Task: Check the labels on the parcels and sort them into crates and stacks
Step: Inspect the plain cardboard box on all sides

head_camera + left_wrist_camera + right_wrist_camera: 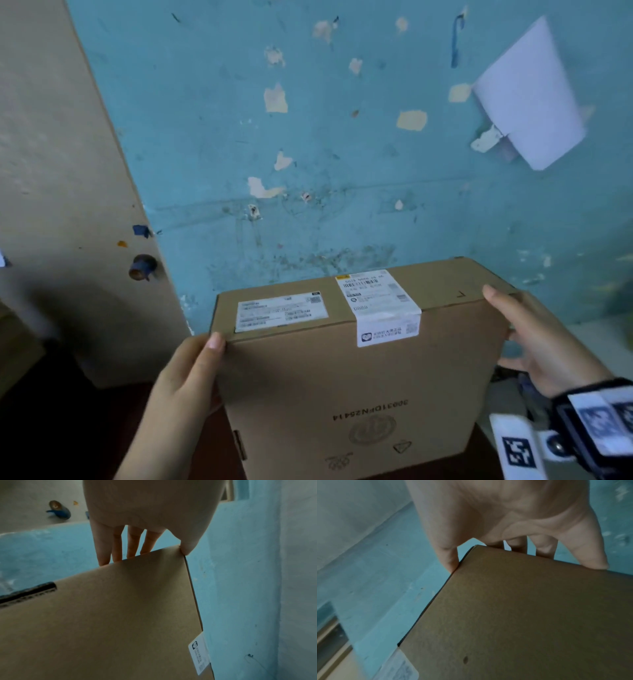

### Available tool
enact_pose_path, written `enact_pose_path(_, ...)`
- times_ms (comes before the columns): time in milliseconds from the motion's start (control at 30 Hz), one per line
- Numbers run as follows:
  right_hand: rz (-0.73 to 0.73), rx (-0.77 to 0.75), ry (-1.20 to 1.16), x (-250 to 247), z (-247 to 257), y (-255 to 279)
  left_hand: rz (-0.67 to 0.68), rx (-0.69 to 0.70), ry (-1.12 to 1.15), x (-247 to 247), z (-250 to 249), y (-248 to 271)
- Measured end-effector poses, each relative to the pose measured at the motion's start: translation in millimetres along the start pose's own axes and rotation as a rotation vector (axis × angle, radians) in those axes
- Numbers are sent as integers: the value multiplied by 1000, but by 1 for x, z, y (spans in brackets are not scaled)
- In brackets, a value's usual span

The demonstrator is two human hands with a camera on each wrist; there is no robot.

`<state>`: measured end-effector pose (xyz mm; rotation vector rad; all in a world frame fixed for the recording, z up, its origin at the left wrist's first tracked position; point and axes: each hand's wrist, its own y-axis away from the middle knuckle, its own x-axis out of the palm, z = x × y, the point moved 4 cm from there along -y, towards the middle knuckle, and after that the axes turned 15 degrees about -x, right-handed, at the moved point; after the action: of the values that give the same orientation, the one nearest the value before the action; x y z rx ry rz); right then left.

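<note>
I hold a brown cardboard box point(359, 383) upright in front of a blue wall. Its top face carries a white printed label point(281, 311) on the left. A white shipping label point(378, 299) on the right folds over onto the near face. My left hand point(191, 370) grips the upper left corner, thumb on the near edge and fingers point(118, 545) behind the box point(111, 615). My right hand point(541, 346) grips the upper right corner, thumb on top and fingers point(544, 547) round the side of the box point(522, 615).
A beige door point(51, 154) with a round knob point(142, 267) stands at the left. A white sheet of paper point(527, 99) hangs on the peeling blue wall point(308, 137). Below left is dark. A pale ledge point(596, 335) shows at the right behind my hand.
</note>
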<state>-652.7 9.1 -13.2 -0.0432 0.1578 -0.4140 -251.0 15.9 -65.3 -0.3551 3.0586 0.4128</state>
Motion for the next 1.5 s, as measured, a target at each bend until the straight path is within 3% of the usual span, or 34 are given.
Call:
enact_pose_path(233,-49,124,-90,-40,-75,-11,114,-112,53,76,30,12)
enact_pose_path(500,-52,232,-113,-46,-134,-23,6,-307,11,105,97,5)
enact_pose_path(900,-101,241,-121,-23,-192,-49,-92,-321,4,122,140,-27)
enact_pose_path(1233,-140,322,-198,-24,-242,-71,-96,-328,-46,146,169,-50)
enact_pose_path(1500,-106,333,-182,-18,-255,-97,-63,-304,-78,155,170,-73)
